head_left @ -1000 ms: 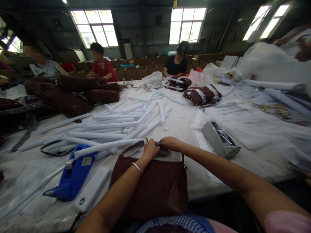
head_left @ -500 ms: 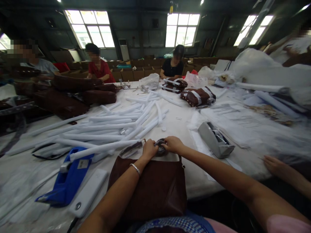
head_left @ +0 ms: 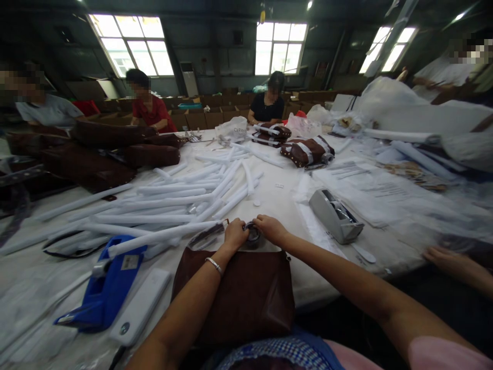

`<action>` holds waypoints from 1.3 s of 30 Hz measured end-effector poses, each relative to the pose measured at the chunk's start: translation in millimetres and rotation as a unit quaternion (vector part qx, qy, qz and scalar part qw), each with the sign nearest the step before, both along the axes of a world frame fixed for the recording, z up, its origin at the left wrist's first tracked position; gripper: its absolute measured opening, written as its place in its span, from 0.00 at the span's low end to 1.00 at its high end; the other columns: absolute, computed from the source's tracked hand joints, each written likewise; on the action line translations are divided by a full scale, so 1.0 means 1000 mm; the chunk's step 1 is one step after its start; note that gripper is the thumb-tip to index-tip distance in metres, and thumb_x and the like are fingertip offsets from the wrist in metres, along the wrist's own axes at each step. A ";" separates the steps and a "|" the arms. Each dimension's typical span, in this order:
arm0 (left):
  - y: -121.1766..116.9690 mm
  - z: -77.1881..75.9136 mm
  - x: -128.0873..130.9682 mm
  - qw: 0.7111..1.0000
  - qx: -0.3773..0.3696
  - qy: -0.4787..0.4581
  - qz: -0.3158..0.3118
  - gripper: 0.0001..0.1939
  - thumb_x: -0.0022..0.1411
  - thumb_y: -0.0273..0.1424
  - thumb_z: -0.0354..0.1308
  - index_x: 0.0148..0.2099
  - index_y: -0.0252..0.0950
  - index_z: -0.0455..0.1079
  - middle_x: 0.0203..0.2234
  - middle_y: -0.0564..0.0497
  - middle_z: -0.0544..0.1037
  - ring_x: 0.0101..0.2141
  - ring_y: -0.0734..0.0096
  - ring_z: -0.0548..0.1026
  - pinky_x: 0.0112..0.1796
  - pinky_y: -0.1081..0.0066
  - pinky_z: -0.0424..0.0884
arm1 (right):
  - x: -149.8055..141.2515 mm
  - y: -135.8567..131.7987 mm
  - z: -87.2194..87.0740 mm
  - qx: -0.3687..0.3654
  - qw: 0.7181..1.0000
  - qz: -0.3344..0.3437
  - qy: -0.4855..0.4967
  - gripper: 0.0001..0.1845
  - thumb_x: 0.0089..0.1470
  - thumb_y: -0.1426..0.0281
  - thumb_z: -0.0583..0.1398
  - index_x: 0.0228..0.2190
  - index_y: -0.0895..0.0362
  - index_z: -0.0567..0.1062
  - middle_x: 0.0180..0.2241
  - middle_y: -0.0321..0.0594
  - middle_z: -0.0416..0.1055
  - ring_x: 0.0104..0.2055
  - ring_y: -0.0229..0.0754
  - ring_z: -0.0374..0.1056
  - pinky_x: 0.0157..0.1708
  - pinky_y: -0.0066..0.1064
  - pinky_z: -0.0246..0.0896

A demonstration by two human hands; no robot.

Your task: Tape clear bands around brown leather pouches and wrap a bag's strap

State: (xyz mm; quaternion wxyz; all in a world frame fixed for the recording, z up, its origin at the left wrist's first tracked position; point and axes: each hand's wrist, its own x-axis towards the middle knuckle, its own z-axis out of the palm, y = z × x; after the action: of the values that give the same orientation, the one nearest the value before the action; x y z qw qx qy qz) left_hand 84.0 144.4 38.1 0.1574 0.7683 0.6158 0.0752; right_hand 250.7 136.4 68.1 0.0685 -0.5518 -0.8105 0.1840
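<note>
Brown bag [head_left: 234, 293] lies in front of the person, under the left forearm; a dark coil [head_left: 253, 237], perhaps a rolled strap, sits just beyond the bag's far edge. Left hand [head_left: 235, 234] grips the coil's left rim with bent fingers; right hand [head_left: 270, 229] pinches its upper right rim. Exact finger contact too small to tell. For good work here, I judge: turn the coil with even pressure from both hands, layers flush, so that it neither springs loose nor creases. Mind the wrapped strap [head_left: 208, 235] at the bag's far left corner, near the white tubes [head_left: 173, 199]; a snag seems possible. Blue tape dispenser [head_left: 106, 290] left of the bag, grey tape dispenser [head_left: 335, 215] beyond it to the right.
</note>
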 end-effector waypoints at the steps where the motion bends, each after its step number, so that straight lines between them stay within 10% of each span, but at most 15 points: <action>1: -0.001 0.003 0.001 1.000 0.013 -0.001 0.000 0.12 0.68 0.36 0.56 0.47 0.33 0.72 0.44 0.46 0.76 0.44 0.64 0.75 0.47 0.60 0.72 | -0.001 -0.008 0.001 0.001 0.999 -0.024 0.037 0.13 0.66 0.68 0.54 0.42 0.59 0.77 0.46 0.53 0.74 0.50 0.49 0.69 0.49 0.34 0.61; 10: -0.019 0.041 0.001 0.992 0.112 0.000 -0.056 0.12 0.70 0.32 0.47 0.48 0.36 0.71 0.47 0.44 0.72 0.42 0.63 0.75 0.39 0.69 0.67 | -0.022 -0.035 0.002 -0.141 0.883 -0.184 0.407 0.26 0.60 0.49 0.56 0.30 0.58 0.79 0.30 0.43 0.78 0.30 0.41 0.74 0.28 0.27 0.66; 16: -0.038 0.055 0.005 0.986 0.125 -0.006 -0.110 0.17 0.73 0.32 0.41 0.54 0.35 0.68 0.46 0.41 0.72 0.43 0.62 0.74 0.41 0.68 0.68 | -0.037 -0.054 0.021 -0.157 0.751 -0.293 0.571 0.31 0.48 0.40 0.60 0.29 0.57 0.74 0.24 0.36 0.71 0.25 0.35 0.66 0.21 0.23 0.54; 22: -0.060 0.065 -0.002 0.986 0.096 -0.035 -0.135 0.15 0.68 0.30 0.50 0.54 0.37 0.70 0.47 0.43 0.74 0.44 0.63 0.74 0.46 0.69 0.69 | -0.045 -0.063 0.002 -0.148 0.666 -0.340 0.647 0.29 0.37 0.45 0.68 0.21 0.56 0.66 0.16 0.28 0.58 0.18 0.30 0.50 0.16 0.25 0.40; 26: -0.055 0.080 -0.035 0.991 0.052 -0.054 -0.113 0.17 0.66 0.39 0.56 0.56 0.45 0.71 0.48 0.50 0.76 0.46 0.67 0.75 0.49 0.73 0.68 | -0.038 -0.066 -0.012 -0.139 0.642 -0.341 0.672 0.27 0.36 0.47 0.69 0.22 0.56 0.68 0.16 0.26 0.56 0.17 0.29 0.46 0.17 0.25 0.37; 29: -0.031 0.085 -0.078 0.999 0.023 -0.033 0.017 0.18 0.72 0.38 0.45 0.54 0.39 0.72 0.50 0.42 0.75 0.52 0.59 0.72 0.53 0.63 0.66 | -0.035 -0.070 -0.015 -0.136 0.641 -0.326 0.681 0.27 0.36 0.48 0.69 0.19 0.55 0.67 0.15 0.27 0.55 0.18 0.30 0.45 0.17 0.26 0.35; 39: 0.002 0.057 -0.130 0.937 -0.231 -0.169 0.202 0.19 0.67 0.39 0.57 0.56 0.35 0.68 0.51 0.44 0.73 0.47 0.61 0.75 0.46 0.55 0.75 | -0.033 -0.076 -0.021 -0.151 0.648 -0.276 0.693 0.27 0.39 0.47 0.69 0.19 0.56 0.67 0.16 0.28 0.56 0.19 0.31 0.44 0.18 0.28 0.35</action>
State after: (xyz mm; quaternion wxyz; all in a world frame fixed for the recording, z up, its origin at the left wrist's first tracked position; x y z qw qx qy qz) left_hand -45.6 146.2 94.9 0.4137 0.5459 0.7229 0.0906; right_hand 217.8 60.1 47.5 0.5737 -0.4646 -0.2979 0.6052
